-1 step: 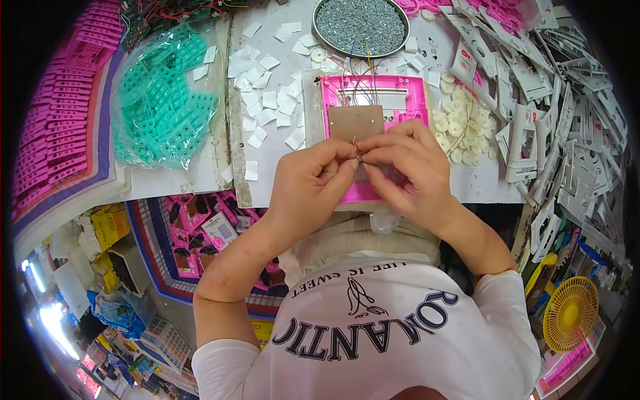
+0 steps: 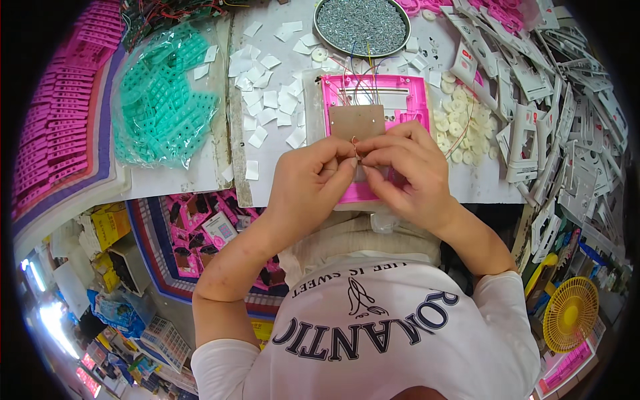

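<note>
My left hand [image 2: 310, 179] and my right hand [image 2: 415, 175] meet fingertip to fingertip over the near part of a pink plastic housing [image 2: 419, 93]. Both pinch a short reddish wire [image 2: 355, 141]; its ends are hidden between the fingers. Just beyond the fingertips, a brown circuit board [image 2: 357, 121] lies over the housing. From its far edge several thin coloured wires [image 2: 360, 90] rise and spread toward the back. My fingers cover much of the housing's near half.
Behind the housing stands a round tray of small screws [image 2: 363, 28]. White square pieces [image 2: 270, 100] lie to the left, beside a bag of teal parts [image 2: 165, 100]. Cream discs [image 2: 461, 123] and piled white panels [image 2: 527, 140] are at right. Pink parts [image 2: 57, 113] are stacked far left.
</note>
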`<control>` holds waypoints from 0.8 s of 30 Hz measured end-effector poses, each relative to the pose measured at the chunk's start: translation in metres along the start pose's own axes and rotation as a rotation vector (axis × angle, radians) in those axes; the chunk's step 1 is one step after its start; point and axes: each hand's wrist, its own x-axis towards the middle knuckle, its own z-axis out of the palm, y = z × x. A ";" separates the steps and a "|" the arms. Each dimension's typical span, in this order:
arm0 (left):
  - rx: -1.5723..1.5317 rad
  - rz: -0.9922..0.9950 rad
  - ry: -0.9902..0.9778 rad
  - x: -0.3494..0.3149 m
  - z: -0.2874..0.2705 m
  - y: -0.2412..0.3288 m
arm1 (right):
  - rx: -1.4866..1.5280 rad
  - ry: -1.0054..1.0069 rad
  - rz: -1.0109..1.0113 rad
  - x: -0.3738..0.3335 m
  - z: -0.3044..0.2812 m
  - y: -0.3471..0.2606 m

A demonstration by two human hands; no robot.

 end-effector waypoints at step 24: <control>-0.217 -0.442 -0.391 0.042 -0.041 0.027 | -0.254 -0.087 -0.275 -0.001 0.000 -0.006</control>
